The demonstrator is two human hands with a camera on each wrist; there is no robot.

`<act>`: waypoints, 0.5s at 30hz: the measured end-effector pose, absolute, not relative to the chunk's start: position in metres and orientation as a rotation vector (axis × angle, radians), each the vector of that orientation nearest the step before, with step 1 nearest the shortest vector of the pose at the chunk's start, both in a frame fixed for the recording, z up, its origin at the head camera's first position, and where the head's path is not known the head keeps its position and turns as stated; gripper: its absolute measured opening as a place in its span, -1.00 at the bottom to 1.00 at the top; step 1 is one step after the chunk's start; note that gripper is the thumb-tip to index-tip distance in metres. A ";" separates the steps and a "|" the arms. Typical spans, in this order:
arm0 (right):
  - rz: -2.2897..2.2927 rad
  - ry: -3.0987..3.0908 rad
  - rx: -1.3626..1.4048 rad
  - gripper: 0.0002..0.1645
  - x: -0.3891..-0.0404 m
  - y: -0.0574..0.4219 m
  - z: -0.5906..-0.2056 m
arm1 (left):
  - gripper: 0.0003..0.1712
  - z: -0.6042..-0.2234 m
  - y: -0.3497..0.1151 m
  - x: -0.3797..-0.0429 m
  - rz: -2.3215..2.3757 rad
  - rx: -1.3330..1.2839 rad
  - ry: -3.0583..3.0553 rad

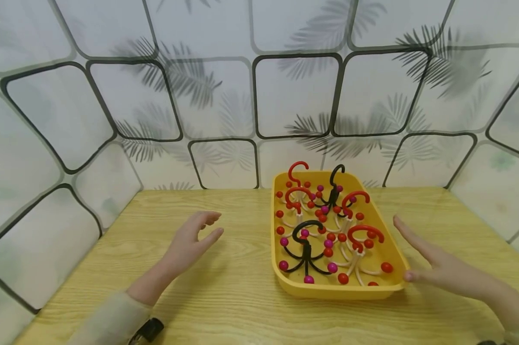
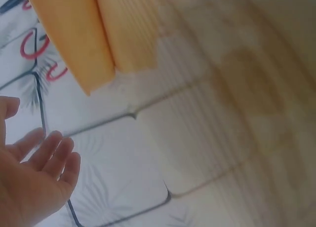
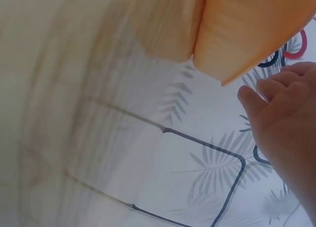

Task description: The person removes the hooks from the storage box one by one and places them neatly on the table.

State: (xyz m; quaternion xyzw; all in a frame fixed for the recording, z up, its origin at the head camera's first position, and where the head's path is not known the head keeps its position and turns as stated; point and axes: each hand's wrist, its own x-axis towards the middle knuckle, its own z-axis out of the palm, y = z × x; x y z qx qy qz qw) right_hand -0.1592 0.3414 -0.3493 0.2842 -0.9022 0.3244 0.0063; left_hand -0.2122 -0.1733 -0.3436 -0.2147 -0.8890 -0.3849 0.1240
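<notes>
Your left grip (image 1: 191,245) is loose, left of the yellow tray (image 1: 337,291) on the worktop (image 1: 225,306); your right grip (image 1: 451,272) spreads by its right side, both holding nothing. Branched hooks (image 1: 307,252) crowd the tray; a patterned backdrop (image 1: 298,100) stands behind.

The table (image 1: 238,273) is wood-grained; a yellow tray (image 1: 341,291) rests on it.

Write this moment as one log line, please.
left hand: empty, left of yellow tray; right hand: empty, at tray's right edge, contact unclear; tray: on table, containing red-hooked pieces, black-hooked pieces
</notes>
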 end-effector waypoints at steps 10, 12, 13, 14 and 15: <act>1.054 -2.839 0.948 0.26 -0.158 0.341 -0.351 | -0.57 -0.337 -0.125 -0.205 -1.357 -0.803 -2.481; 1.068 -2.840 0.953 0.28 -0.157 0.341 -0.352 | -0.57 -0.334 -0.114 -0.205 -1.409 -0.833 -2.456; 1.071 -2.839 0.956 0.29 -0.156 0.341 -0.353 | -0.57 -0.333 -0.110 -0.206 -1.433 -0.848 -2.446; 1.071 -2.840 0.951 0.30 -0.155 0.341 -0.354 | -0.57 -0.332 -0.105 -0.206 -1.454 -0.859 -2.436; 1.057 -2.839 0.949 0.31 -0.154 0.341 -0.355 | -0.56 -0.332 -0.100 -0.206 -1.475 -0.865 -2.432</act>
